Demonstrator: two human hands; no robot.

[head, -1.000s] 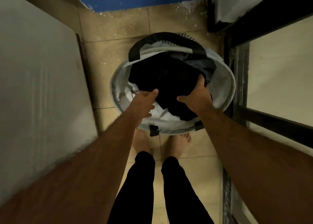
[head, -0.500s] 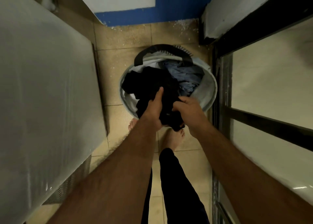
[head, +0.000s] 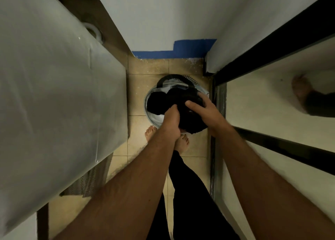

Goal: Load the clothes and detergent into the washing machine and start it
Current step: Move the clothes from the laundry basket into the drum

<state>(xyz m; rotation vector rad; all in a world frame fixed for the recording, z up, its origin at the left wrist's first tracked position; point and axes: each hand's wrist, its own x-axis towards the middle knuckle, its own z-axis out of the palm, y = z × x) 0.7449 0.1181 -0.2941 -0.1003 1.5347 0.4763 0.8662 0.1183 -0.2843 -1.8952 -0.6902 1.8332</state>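
Beige tiled floor (head: 143,145), blue wall band (head: 190,49).

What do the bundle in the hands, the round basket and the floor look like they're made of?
The black bundle looks like soft matte cloth: it folds and sags where the left hand and right hand grip it. The basket seems pale, flexible fabric or thin plastic with a dark handle; too dim to tell which. The floor looks like beige ceramic tile, with visible grout lines.
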